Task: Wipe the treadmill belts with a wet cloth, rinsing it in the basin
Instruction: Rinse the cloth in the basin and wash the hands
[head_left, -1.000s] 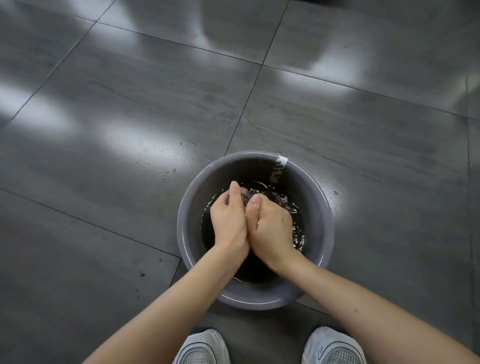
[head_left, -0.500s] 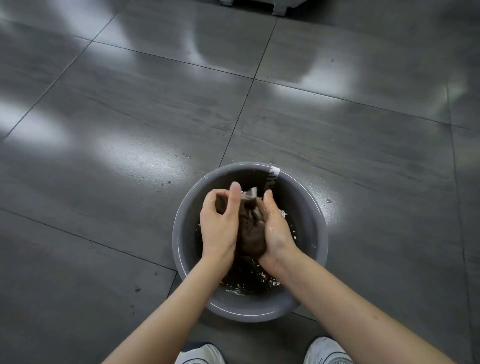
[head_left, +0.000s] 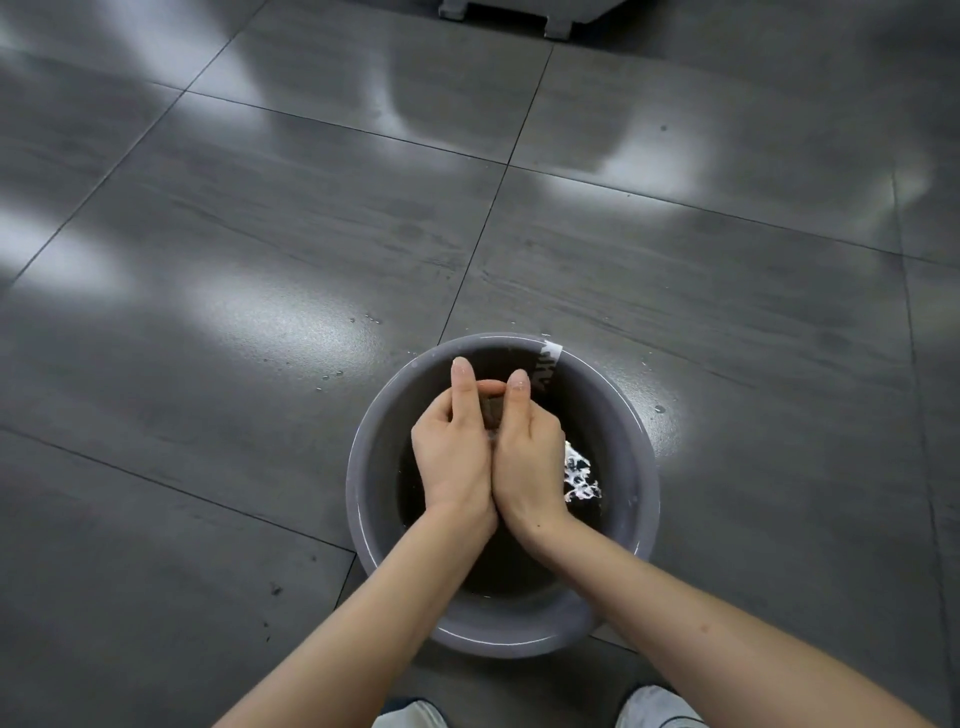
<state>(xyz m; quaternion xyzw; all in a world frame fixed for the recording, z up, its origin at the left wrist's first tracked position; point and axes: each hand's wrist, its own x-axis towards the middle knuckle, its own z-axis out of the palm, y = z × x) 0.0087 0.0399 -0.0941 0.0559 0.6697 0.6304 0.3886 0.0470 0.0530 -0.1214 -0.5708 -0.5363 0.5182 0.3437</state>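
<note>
Both hands, left (head_left: 453, 457) and right (head_left: 530, 457), squeeze the dark cloth (head_left: 491, 411) between them over the basin (head_left: 631, 467), fingers curled round it. Rinse looks nearly finished; wiping belts comes next, none in sight.

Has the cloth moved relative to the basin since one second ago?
Yes. The cloth rose out of the basin water; left hand and right hand now wring it above the surface.

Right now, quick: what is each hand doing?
Left hand: closed, gripping the dark cloth.
Right hand: closed, gripping the same cloth over the basin.
</note>
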